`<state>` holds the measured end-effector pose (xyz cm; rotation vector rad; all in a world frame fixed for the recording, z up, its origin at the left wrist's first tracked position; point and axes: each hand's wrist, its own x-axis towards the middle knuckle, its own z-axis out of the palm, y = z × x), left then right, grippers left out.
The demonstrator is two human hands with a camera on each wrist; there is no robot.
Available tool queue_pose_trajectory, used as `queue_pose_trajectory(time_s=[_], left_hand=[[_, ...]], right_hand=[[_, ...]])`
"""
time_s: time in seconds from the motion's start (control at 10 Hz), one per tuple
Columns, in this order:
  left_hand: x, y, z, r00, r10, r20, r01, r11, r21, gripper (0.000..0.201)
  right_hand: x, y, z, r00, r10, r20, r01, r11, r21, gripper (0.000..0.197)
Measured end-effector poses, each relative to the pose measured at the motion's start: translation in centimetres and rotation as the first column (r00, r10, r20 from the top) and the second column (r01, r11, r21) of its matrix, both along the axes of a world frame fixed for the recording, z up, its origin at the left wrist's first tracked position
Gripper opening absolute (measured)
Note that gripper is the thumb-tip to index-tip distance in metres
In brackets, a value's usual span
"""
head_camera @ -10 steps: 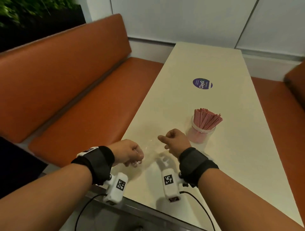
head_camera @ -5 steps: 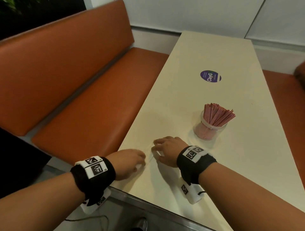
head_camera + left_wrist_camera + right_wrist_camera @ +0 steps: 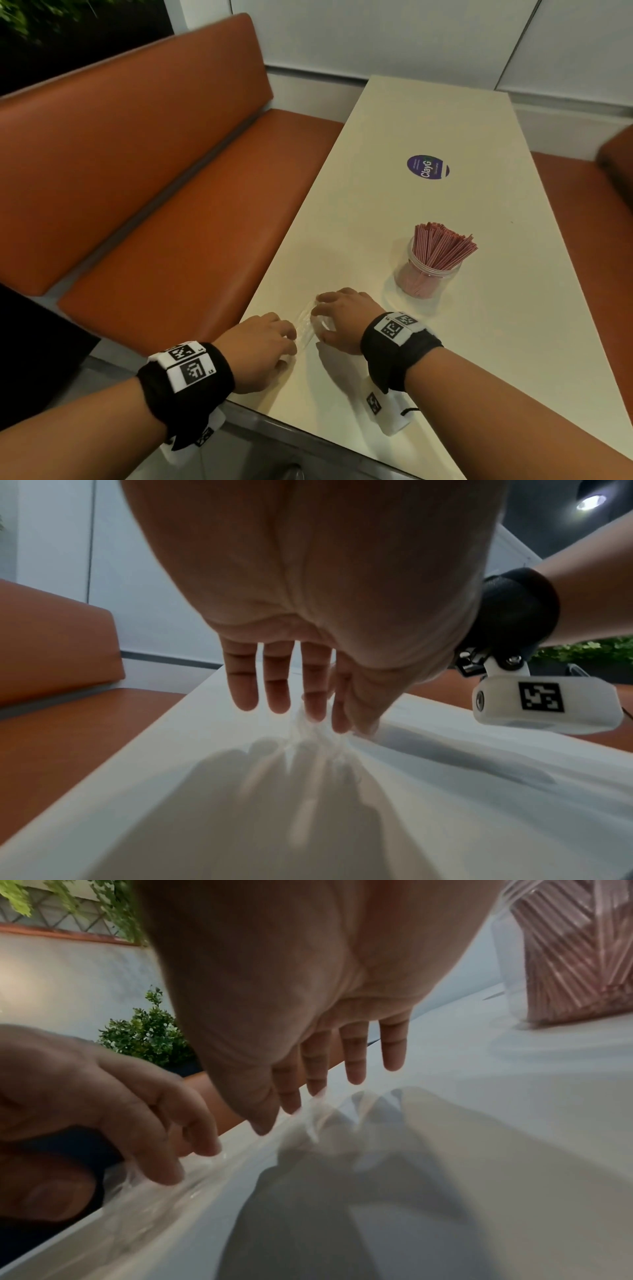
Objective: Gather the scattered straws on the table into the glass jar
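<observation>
A clear glass jar (image 3: 426, 277) stands on the cream table (image 3: 479, 359), packed with pink straws (image 3: 442, 245) that fan out to the right; its side fills the top right corner of the right wrist view (image 3: 575, 961). No loose straws show on the table. Near the front left corner a crumpled clear plastic wrapper (image 3: 305, 330) lies flat. My left hand (image 3: 284, 339) rests palm down on its left side, fingertips (image 3: 313, 715) on the film. My right hand (image 3: 322, 315) presses its right side with straight fingers (image 3: 291, 1104).
A round purple sticker (image 3: 428, 167) lies further up the table. An orange bench (image 3: 171, 222) runs along the left edge, and another orange seat (image 3: 582, 212) along the right. The table's metal front edge (image 3: 308, 442) is just behind my wrists.
Both hands have come down from holding the clear wrapper above the table to lying palm down on it. The jar has not moved.
</observation>
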<state>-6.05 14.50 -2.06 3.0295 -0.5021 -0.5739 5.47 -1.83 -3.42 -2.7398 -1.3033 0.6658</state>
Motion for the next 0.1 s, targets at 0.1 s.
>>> queue_pose_trajectory(time_s=[0.1], left_hand=[[0.02, -0.21, 0.73, 0.997, 0.071, 0.015, -0.07, 0.995, -0.074, 0.036]], right_hand=[[0.42, -0.45, 0.68, 0.999, -0.039, -0.007, 0.04, 0.997, 0.073, 0.045]])
